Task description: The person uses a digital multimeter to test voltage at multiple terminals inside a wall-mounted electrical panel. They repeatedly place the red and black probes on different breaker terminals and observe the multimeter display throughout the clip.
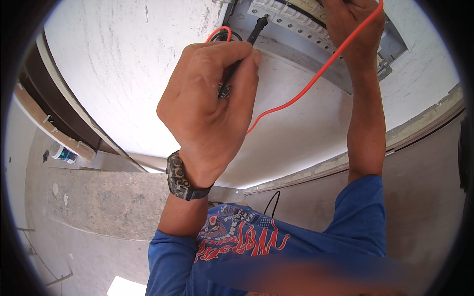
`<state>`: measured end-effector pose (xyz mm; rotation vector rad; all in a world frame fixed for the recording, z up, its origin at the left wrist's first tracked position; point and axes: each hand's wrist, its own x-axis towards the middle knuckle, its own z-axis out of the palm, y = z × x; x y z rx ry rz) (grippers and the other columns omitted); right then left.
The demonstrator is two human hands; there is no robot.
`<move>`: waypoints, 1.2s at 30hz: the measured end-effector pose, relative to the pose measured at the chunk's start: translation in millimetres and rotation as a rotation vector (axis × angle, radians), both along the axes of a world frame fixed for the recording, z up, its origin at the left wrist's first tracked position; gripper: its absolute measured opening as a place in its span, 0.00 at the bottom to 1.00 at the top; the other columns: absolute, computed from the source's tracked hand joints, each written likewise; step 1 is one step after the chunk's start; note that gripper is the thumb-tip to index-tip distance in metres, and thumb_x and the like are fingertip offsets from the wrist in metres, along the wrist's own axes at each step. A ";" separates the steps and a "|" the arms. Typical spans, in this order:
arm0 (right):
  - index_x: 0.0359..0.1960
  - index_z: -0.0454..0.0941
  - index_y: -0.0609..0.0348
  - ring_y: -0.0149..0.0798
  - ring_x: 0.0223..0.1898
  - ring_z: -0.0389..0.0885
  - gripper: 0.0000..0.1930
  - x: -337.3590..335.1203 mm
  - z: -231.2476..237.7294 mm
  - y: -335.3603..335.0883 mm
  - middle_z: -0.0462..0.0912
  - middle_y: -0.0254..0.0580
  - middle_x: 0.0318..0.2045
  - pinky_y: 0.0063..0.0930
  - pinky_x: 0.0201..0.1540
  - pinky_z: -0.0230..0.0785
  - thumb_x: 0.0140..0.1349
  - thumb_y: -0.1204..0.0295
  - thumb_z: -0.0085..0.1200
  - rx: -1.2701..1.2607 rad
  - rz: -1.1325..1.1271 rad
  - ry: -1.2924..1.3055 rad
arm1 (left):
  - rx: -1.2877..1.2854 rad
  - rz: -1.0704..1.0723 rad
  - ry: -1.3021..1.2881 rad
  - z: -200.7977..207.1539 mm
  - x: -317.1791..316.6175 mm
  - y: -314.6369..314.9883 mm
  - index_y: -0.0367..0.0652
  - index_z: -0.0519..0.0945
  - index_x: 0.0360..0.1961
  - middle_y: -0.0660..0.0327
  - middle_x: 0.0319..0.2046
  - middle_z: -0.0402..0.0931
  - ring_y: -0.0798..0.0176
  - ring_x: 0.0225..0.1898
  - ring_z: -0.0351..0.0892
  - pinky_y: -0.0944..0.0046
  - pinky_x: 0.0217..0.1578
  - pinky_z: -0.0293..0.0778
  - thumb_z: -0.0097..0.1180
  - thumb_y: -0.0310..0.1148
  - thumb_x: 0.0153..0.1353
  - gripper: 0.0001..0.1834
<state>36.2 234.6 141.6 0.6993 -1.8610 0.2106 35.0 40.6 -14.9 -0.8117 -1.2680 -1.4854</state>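
Note:
My left hand (205,98) is closed round a black test probe (256,30), held like a pen. The probe points up and to the right, its end at a terminal screw in the row of circuit breakers (302,30). Farther right, my right hand (356,27) is raised against the breakers, its fingers bent and partly cut off by the top edge. What it grips is hidden. A red test lead (316,79) hangs in a curve from beside my right hand down behind my left. The grey electrical box (291,54) holding the breakers is set in the wall.
A white wall (128,59) surrounds the box. Red and black wire loops (221,34) show at the box's left corner. A dark door frame (54,103) stands at the left, with a white bucket (64,154) on the floor beyond. A thin black cable (276,197) loops below the wall.

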 end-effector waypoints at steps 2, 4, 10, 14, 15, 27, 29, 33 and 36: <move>0.40 0.86 0.66 0.32 0.36 0.87 0.05 -1.5 0.6 2.2 0.91 0.43 0.37 0.26 0.40 0.80 0.74 0.75 0.63 -0.013 0.015 -0.012 | 0.000 0.006 -0.004 0.7 0.2 0.2 0.35 0.88 0.43 0.59 0.37 0.89 0.73 0.33 0.86 0.73 0.36 0.80 0.76 0.20 0.64 0.09; 0.40 0.87 0.66 0.32 0.36 0.87 0.05 -2.2 0.7 3.7 0.91 0.43 0.37 0.27 0.40 0.80 0.74 0.75 0.63 -0.040 0.033 -0.019 | 0.000 0.014 -0.017 1.1 0.7 -0.6 0.35 0.88 0.42 0.59 0.37 0.89 0.73 0.33 0.86 0.73 0.35 0.80 0.76 0.20 0.64 0.09; 0.42 0.87 0.67 0.33 0.37 0.87 0.07 2.3 0.3 4.6 0.91 0.43 0.37 0.27 0.41 0.80 0.75 0.74 0.64 -0.012 0.032 -0.042 | 0.017 -0.010 -0.039 3.4 3.0 1.5 0.35 0.87 0.42 0.58 0.36 0.89 0.73 0.33 0.86 0.73 0.35 0.79 0.75 0.19 0.64 0.08; 0.46 0.89 0.65 0.33 0.38 0.88 0.07 4.6 1.4 6.6 0.93 0.44 0.40 0.27 0.44 0.82 0.75 0.73 0.63 0.011 0.000 -0.064 | 0.039 0.012 -0.002 5.7 2.2 5.3 0.42 0.85 0.41 0.59 0.34 0.88 0.62 0.32 0.87 0.66 0.31 0.80 0.75 0.18 0.59 0.12; 0.48 0.90 0.64 0.32 0.40 0.89 0.08 5.1 1.6 7.2 0.93 0.43 0.41 0.26 0.46 0.82 0.75 0.74 0.64 0.048 0.014 -0.041 | 0.029 0.001 -0.019 5.5 2.9 5.4 0.42 0.85 0.40 0.59 0.34 0.88 0.61 0.33 0.88 0.65 0.32 0.80 0.75 0.18 0.59 0.12; 0.50 0.90 0.64 0.28 0.39 0.86 0.09 14.8 1.1 4.9 0.92 0.39 0.40 0.24 0.47 0.79 0.76 0.72 0.63 0.011 -0.043 -0.080 | 0.008 -0.071 -0.005 6.5 1.4 7.2 0.41 0.83 0.44 0.57 0.36 0.87 0.57 0.34 0.88 0.61 0.33 0.81 0.75 0.16 0.58 0.16; 0.50 0.90 0.64 0.28 0.39 0.86 0.09 14.5 1.2 6.9 0.92 0.39 0.39 0.24 0.46 0.79 0.77 0.72 0.62 0.011 -0.028 -0.093 | 0.013 -0.084 0.002 6.1 0.4 9.1 0.40 0.83 0.45 0.56 0.37 0.87 0.56 0.34 0.88 0.61 0.33 0.81 0.75 0.16 0.58 0.17; 0.51 0.90 0.64 0.27 0.39 0.85 0.10 15.2 1.8 10.7 0.91 0.38 0.38 0.22 0.45 0.78 0.77 0.72 0.61 0.002 -0.017 -0.111 | 0.018 -0.100 -0.034 4.3 -3.1 13.6 0.38 0.85 0.47 0.54 0.38 0.88 0.56 0.35 0.88 0.62 0.34 0.81 0.75 0.16 0.58 0.17; 0.51 0.89 0.64 0.27 0.37 0.84 0.10 17.3 1.0 10.1 0.91 0.38 0.37 0.22 0.43 0.77 0.78 0.72 0.61 0.001 -0.020 -0.107 | 0.023 -0.082 -0.024 4.3 -5.6 12.7 0.37 0.85 0.48 0.53 0.38 0.88 0.56 0.35 0.88 0.62 0.34 0.82 0.75 0.16 0.58 0.17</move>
